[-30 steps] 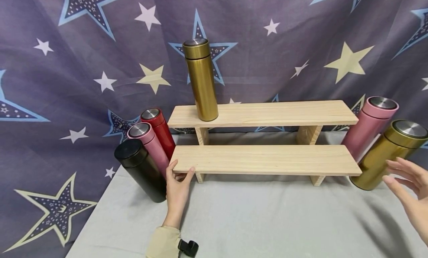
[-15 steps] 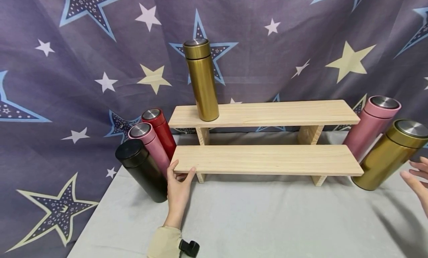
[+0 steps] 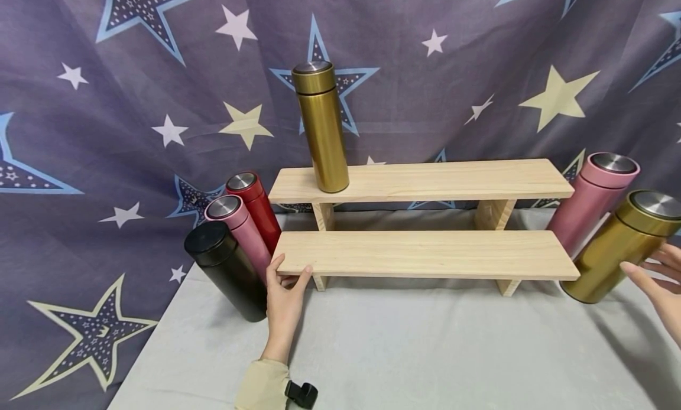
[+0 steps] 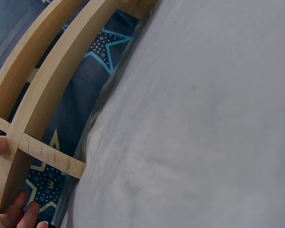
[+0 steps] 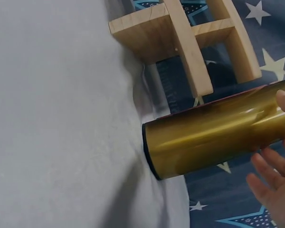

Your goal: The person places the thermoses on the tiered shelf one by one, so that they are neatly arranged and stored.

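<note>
My left hand (image 3: 285,306) grips the front left corner of the lower board of a two-tier wooden shelf (image 3: 425,253). In the left wrist view its thumb lies on the board (image 4: 57,80) and the other fingers show beneath. At the right, my right hand (image 3: 660,292) is at the side of a gold thermos bottle (image 3: 612,256) that stands on the table. The right wrist view shows the thumb overlapping the gold bottle (image 5: 218,135), while the loosely spread fingers (image 5: 270,168) lie along its other side, not wrapped round it. Another gold bottle (image 3: 324,138) stands upright on the upper board's left part.
Left of the shelf stand a black bottle (image 3: 229,274), a pink bottle (image 3: 242,233) and a red bottle (image 3: 258,209), close together. One more pink bottle (image 3: 590,197) is behind the right gold one. A star-patterned curtain (image 3: 457,73) hangs behind the grey-white tabletop (image 3: 425,351).
My right hand first drew away to the right, then came back to the gold bottle's side. The left hand keeps its grip on the shelf corner, and the bottles stand as before.
</note>
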{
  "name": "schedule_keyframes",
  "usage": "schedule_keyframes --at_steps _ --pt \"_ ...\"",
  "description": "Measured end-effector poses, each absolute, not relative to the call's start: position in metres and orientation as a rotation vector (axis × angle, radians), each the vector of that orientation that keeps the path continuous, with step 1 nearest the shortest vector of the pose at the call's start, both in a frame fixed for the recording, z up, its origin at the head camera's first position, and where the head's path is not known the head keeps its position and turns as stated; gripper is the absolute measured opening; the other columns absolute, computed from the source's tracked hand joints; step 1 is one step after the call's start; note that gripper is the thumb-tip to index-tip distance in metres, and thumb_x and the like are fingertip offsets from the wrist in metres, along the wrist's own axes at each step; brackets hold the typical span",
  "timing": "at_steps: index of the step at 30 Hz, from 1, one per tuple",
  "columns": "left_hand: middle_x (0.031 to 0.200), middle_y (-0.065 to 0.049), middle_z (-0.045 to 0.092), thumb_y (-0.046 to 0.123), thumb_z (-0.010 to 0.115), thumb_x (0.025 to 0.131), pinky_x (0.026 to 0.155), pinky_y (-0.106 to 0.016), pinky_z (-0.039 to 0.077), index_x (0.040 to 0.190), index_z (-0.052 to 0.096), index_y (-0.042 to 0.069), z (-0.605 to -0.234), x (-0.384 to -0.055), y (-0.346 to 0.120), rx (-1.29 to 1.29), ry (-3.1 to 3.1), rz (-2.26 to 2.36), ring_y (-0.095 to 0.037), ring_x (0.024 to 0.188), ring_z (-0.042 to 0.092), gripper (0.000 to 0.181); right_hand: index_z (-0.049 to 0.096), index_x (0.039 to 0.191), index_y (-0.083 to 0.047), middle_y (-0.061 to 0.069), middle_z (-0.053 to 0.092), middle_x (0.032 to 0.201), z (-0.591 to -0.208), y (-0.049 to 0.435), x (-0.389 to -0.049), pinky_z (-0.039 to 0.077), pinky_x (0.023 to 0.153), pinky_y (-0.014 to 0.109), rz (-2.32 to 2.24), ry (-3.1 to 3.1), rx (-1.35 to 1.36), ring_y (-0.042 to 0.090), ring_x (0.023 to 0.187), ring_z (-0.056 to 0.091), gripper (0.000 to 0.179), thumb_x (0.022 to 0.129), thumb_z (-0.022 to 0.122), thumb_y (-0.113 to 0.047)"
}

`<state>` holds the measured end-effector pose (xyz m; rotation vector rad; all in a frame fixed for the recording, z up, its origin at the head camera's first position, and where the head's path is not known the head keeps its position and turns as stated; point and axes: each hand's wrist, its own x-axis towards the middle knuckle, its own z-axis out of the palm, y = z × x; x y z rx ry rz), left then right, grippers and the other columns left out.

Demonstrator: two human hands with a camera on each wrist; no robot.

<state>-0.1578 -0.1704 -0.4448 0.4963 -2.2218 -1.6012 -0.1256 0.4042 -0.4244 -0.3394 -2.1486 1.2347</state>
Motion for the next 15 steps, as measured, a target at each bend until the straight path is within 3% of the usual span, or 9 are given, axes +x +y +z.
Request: schedule_keyframes --at_steps 4,10,15 --pt "0.113 -0.009 0.064 0.046 0.076 0.085 0.083 -0.039 0.038 0.145 0.041 0.023 -0.4450 -0.1576 -0.1708 0.497 -2.225 -1.592 -0.022 0.102 0.061 0.073 0.054 0.138 -0.022 -0.029 0.054 0.104 -0.4111 0.3899 -0.1261 0.037 0.078 0.001 1.325 -2.091 -0.266 -0.013 0.091 0.052 0.057 0.089 0.068 0.002" --pt "0.114 -0.006 0.063 0.046 0.076 0.086 0.083 -0.039 0.037 0.145 0.041 0.024 -0.4447 -0.1576 -0.1705 0.502 -2.231 -1.579 -0.021 0.102 0.061 0.073 0.059 0.116 -0.028 -0.022 0.058 0.098 -0.4155 0.3927 -0.1315 0.039 0.079 0.002 1.413 -2.096 -0.110 -0.008 0.092 0.053 0.048 0.087 0.066 0.010" --pt "0.114 -0.008 0.063 0.046 0.076 0.086 0.084 -0.040 0.037 0.145 0.041 0.024 -0.4449 -0.1576 -0.1706 0.501 -2.231 -1.584 -0.021 0.103 0.061 0.072 0.052 0.116 -0.031 -0.020 0.056 0.101 -0.4199 0.3938 -0.1344 0.040 0.078 0.002 1.444 -2.130 -0.087 -0.010 0.092 0.053 0.053 0.086 0.067 0.011"
